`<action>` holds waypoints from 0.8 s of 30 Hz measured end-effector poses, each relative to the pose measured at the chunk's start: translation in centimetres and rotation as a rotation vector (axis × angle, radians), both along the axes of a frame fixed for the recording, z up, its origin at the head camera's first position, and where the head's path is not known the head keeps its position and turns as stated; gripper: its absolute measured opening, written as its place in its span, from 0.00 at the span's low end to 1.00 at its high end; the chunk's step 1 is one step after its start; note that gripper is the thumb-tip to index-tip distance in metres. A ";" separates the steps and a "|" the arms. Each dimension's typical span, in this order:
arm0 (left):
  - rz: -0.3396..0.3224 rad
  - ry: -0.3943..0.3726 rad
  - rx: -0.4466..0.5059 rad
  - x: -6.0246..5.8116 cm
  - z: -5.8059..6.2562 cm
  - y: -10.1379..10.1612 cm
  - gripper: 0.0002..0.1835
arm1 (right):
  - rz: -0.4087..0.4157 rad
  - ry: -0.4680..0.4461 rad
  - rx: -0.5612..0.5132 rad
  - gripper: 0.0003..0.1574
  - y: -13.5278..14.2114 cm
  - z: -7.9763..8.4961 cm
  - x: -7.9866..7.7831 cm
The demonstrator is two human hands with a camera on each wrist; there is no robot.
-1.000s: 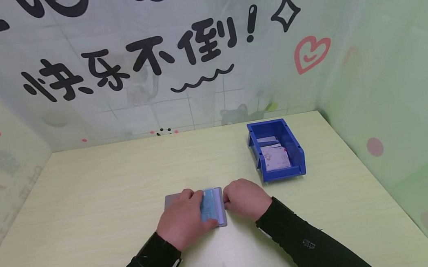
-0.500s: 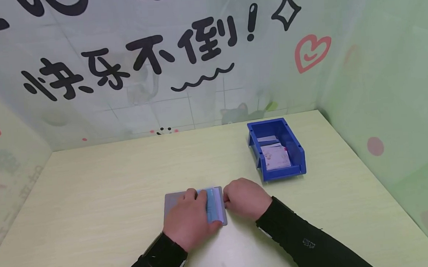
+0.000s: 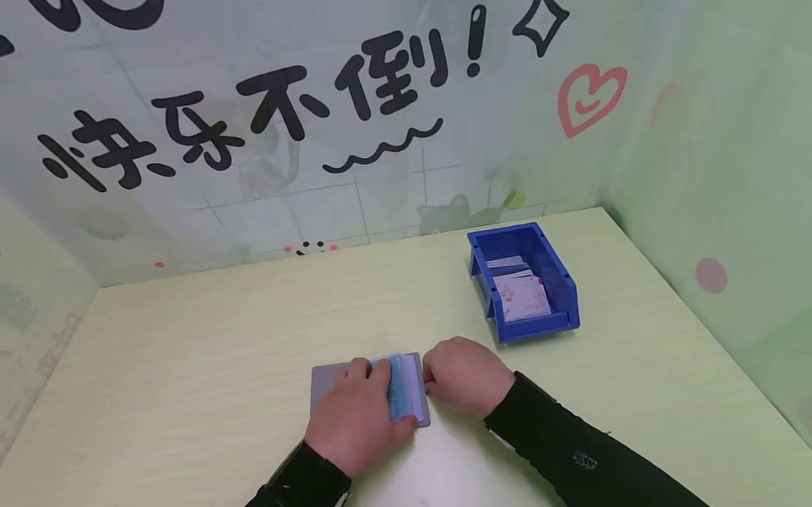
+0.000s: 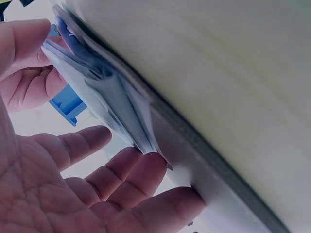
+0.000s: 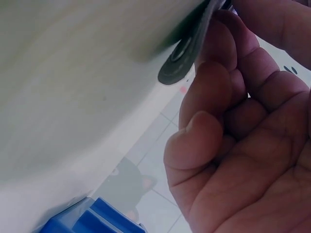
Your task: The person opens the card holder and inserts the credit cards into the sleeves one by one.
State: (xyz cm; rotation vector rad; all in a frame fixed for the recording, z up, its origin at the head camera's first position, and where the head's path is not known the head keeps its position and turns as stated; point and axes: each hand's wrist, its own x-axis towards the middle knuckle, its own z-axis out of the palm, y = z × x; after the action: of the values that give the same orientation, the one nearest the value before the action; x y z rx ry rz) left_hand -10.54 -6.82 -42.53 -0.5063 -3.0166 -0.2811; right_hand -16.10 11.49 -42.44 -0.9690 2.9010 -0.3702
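A flat grey card holder (image 3: pixel 324 379) lies spread on the table, with light-blue and lilac leaves (image 3: pixel 398 391) over its right half. My left hand (image 3: pixel 357 425) grips these leaves across their width, thumb at the near edge and fingertips at the far edge. In the left wrist view the leaves (image 4: pixel 114 99) stand up, bowed, from the grey cover (image 4: pixel 181 145). At the holder's right edge my right hand (image 3: pixel 467 379) pinches the cover, fingers curled. The right wrist view shows a rounded cover corner (image 5: pixel 176 72) beside those fingers; the pinch itself is partly hidden.
A blue open-fronted bin (image 3: pixel 564 306) stands at the back right of the pale wood table (image 3: pixel 196 359). Inside are several pinkish cards (image 3: pixel 523 299). Printed fabric walls (image 3: pixel 291 206) rise behind and on both sides.
My left hand has shifted slightly right on the holder, covering more of the blue leaf and showing more grey cover at left. The right hand has stayed at the edge.
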 end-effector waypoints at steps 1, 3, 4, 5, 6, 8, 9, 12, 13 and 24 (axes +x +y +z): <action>0.001 -0.006 0.002 0.0 0.0 0.0 0.43 | 0.000 0.004 0.001 0.10 0.0 0.0 0.0; 0.003 -0.020 0.006 0.0 -0.1 -0.1 0.43 | 0.002 0.010 0.004 0.10 0.0 0.0 0.0; 0.005 -0.028 0.009 -0.1 -0.1 -0.2 0.43 | 0.001 0.010 0.006 0.10 0.0 0.1 0.1; 0.005 -0.035 0.015 -0.1 -0.1 -0.2 0.43 | 0.001 0.012 0.009 0.10 0.0 0.1 0.1; 0.006 -0.041 0.020 -0.1 -0.1 -0.3 0.42 | 0.000 0.014 0.012 0.10 0.0 0.1 0.1; 0.006 -0.051 0.024 -0.1 -0.1 -0.3 0.42 | 0.000 0.013 0.016 0.10 0.0 0.1 0.1; 0.007 -0.057 0.028 -0.1 0.0 -0.4 0.42 | -0.001 0.012 0.017 0.09 0.0 0.2 0.1; 0.001 -0.070 0.036 -0.1 0.2 -0.5 0.41 | -0.003 0.006 0.018 0.09 0.0 0.1 0.1; -0.001 -0.074 0.041 -0.1 0.2 -0.6 0.40 | -0.004 0.004 0.017 0.09 0.0 0.1 0.1; -0.023 -0.117 0.083 -0.3 0.6 -1.0 0.34 | -0.016 -0.014 0.031 0.09 -0.1 0.2 0.1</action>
State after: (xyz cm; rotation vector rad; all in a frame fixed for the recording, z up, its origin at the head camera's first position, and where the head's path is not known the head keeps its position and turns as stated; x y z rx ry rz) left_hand -10.89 -7.81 -41.97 -0.5354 -3.0964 -0.4513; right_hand -15.98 11.41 -42.22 -0.9354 2.8944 -0.3307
